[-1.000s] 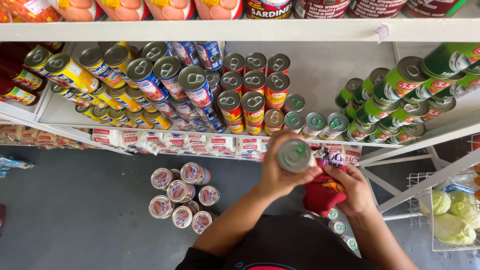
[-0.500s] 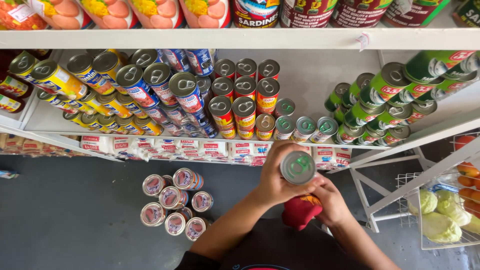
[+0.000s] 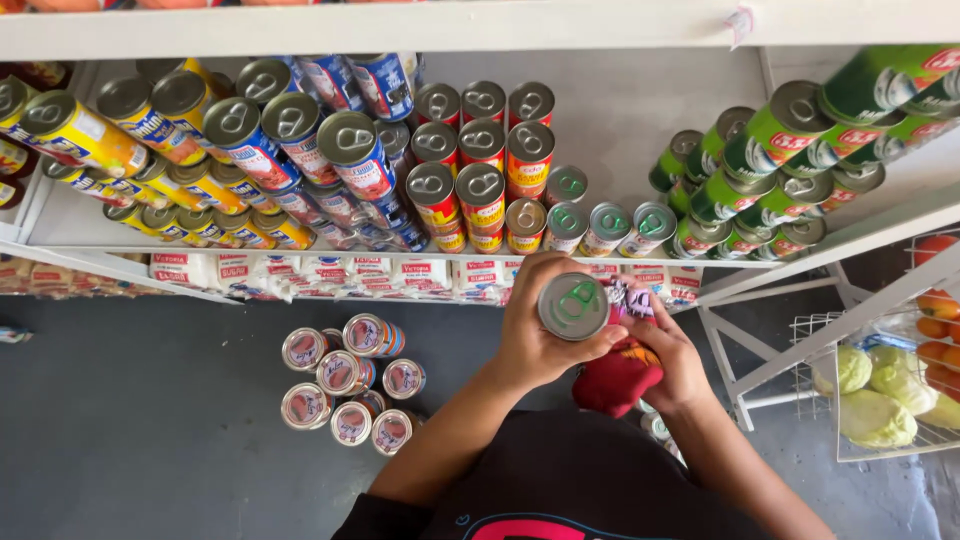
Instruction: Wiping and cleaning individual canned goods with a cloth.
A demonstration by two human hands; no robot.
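**Wiping a can before it joins the shelf rows**

On the far left the shelf (image 3: 70, 262) is already carrying full rows of yellow-labelled cans (image 3: 75, 130), then blue-labelled cans (image 3: 300, 150), then red-labelled cans (image 3: 480, 170), all lying on their sides with the lids facing out. Below them, a cluster of cans (image 3: 345, 380) is standing on the dark floor (image 3: 130, 420), off the shelf, so a good part of the work seems to be waiting.

Moving right, the left hand (image 3: 530, 335) is closing round a green-lidded can (image 3: 573, 306), holding it upright in the air just below the shelf's front edge, in front of the person's chest. Beside it the right hand (image 3: 665, 360) is gripping a red cloth (image 3: 618, 380) and pressing it against the side of that can. Judging by this, the can is being cleaned and is not yet placed.

Just above, a short row of green-lidded cans (image 3: 610, 225) is looking thinner than its neighbours. Further right, green-labelled cans (image 3: 780, 130) are stacked high, and a wire basket (image 3: 830, 330) is holding cabbages (image 3: 880, 415) at the far edge
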